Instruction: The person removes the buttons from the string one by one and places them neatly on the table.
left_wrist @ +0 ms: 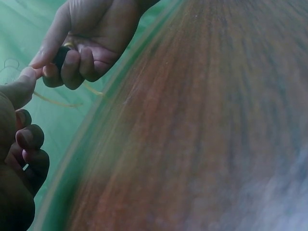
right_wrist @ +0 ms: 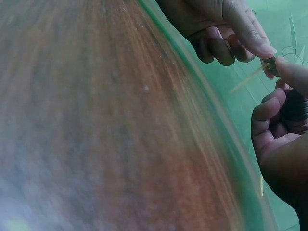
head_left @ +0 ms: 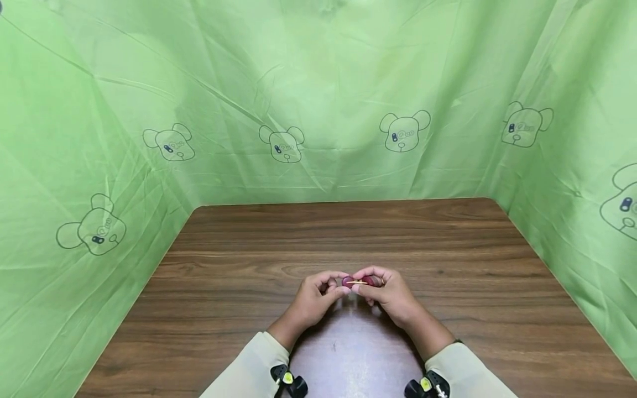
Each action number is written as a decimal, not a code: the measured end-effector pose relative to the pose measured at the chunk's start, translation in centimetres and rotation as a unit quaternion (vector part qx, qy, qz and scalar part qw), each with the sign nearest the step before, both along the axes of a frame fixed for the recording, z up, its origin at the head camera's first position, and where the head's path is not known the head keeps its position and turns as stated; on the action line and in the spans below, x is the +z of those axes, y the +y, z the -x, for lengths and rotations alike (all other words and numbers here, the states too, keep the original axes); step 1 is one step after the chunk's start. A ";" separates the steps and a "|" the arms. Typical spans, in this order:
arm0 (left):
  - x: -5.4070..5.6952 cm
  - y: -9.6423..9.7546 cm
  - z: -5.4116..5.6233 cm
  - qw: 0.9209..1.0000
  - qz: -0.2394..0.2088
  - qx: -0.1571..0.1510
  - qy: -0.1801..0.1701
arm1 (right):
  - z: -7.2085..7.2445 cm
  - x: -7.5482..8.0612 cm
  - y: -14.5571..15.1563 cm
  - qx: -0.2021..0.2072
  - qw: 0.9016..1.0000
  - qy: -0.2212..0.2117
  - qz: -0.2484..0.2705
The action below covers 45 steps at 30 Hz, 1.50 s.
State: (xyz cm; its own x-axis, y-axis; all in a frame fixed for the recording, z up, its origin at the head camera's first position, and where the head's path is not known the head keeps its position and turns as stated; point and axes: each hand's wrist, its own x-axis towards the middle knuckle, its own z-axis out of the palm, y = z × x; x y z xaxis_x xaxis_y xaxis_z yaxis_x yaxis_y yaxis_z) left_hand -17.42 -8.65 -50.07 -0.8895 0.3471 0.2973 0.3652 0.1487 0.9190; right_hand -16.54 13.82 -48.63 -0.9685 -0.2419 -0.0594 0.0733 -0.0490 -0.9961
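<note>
Both hands meet low over the table, just right of the middle in the head view. With thumb and forefinger, my left hand (head_left: 313, 297) pinches a small maroon rounded piece (head_left: 347, 282) at its left side. My right hand (head_left: 394, 296) has its thumb and forefinger at the other side of that piece. Its curled lower fingers hold a second maroon piece (head_left: 369, 280), which appears as a dark, ribbed lump (right_wrist: 296, 107) in the right wrist view. A thin yellow strand (head_left: 359, 282) runs across the pieces, and its loose end (left_wrist: 60, 102) hangs below the fingertips.
The brown wood-grain table (head_left: 239, 237) spreads around the hands. Green cloth (head_left: 338, 72) printed with bear-head outlines hangs behind it and along both sides. Pale sleeves with wrist cameras (head_left: 291, 381) show at the front edge.
</note>
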 end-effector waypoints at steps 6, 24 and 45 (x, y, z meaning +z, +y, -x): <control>0.0 -0.1 0.0 1.000 -0.006 0.002 0.005 | 0.0 0.2 -0.1 -0.016 1.000 0.007 -0.019; 0.0 -0.6 0.3 1.000 0.005 0.013 -0.024 | 0.1 0.1 0.1 -0.035 0.999 0.003 -0.035; -0.4 -1.7 1.4 0.999 0.017 0.034 -0.008 | 0.3 0.2 0.3 -0.063 0.998 0.003 -0.008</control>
